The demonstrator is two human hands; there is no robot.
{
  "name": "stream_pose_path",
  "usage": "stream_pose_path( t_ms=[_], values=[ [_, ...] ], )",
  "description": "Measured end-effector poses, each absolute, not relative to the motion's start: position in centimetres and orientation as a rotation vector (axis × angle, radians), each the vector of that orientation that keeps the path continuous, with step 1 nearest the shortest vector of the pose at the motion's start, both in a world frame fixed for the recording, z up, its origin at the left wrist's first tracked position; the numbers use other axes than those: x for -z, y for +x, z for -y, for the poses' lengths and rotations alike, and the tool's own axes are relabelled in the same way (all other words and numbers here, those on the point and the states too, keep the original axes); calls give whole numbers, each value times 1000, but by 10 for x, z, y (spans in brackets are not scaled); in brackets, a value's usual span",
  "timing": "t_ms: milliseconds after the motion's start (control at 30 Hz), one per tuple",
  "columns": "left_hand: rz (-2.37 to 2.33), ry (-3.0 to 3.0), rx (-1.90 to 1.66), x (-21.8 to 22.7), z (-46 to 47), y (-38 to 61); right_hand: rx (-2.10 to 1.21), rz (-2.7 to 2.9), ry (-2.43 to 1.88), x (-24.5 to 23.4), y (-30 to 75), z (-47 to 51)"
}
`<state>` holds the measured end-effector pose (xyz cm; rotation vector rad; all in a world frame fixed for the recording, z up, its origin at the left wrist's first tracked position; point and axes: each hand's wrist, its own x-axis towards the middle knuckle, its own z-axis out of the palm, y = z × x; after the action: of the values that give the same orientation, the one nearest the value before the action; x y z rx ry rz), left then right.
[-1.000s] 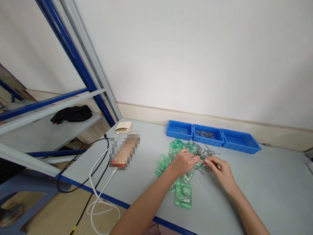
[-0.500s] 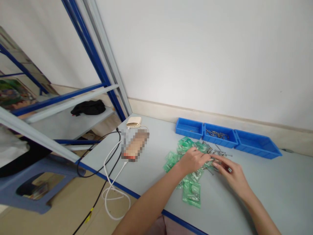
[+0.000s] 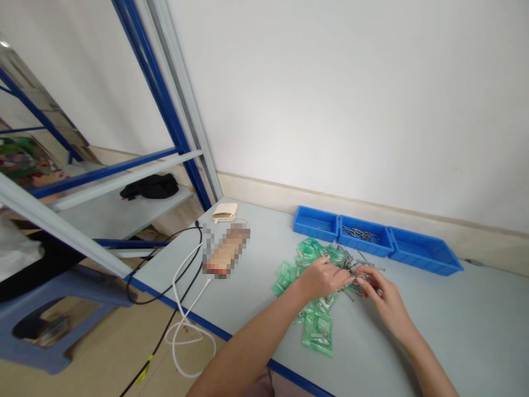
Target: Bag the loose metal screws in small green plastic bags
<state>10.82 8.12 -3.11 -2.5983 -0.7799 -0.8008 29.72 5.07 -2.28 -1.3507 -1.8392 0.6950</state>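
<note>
L hand: left hand lay knuckles-up on the heap, fingers curled in, tips pointing right at the other hand's tips. Couldn't tell if anything was pinched; too small and partly hidden.
R hand: right hand lay just beside it, fingers bent, tips drawn together at the near edge of the pins. A clamp on a pin wasn't discernible.
Pins: loose metal pins sat in a scattered pile on the table, between the hands and the bins, touching the bag heap.
Bags: green bags, small clear-green pouches w/ metal bits inside, were strewn under and round the left hand. One lay nearest the table's front edge, more on the far side toward the bins.
Bins: three blue bins stood in a row by the wall. Left bin held a few bits, middle bin held a bunch of pins, right bin looked bare inside.
Change vs 1 s ago: both hands stayed at the same spot on the heap, fingertips meeting as before. Bags, pins and bins didn't shift. Only the view swung a little, showing more of the rack.
Meaning: work remained fine finger handling at the pin/bag heap. No bag or pin had left it in that second.
Table, left end: pixelated block, beige box, white cable and black cable hung off the edge, well apart from the hands.
Off table: blue rack w/ black cloth on a shelf; blue stool below.
</note>
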Motion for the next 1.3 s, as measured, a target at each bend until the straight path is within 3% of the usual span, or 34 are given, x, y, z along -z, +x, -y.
stream_pose_path(
  t_ms=[1000,1167,1300],
  values=[
    [848,-2570,970,41,-84,111,-399,1961,-1234,22,293,-49],
    [1262,-2709,1266,33,-78,109,-449,2022,-1251,14,287,-60],
    [1592,-2707,1442,26,-79,107,-309,2003,-1478,-12,295,-101]
  ],
)
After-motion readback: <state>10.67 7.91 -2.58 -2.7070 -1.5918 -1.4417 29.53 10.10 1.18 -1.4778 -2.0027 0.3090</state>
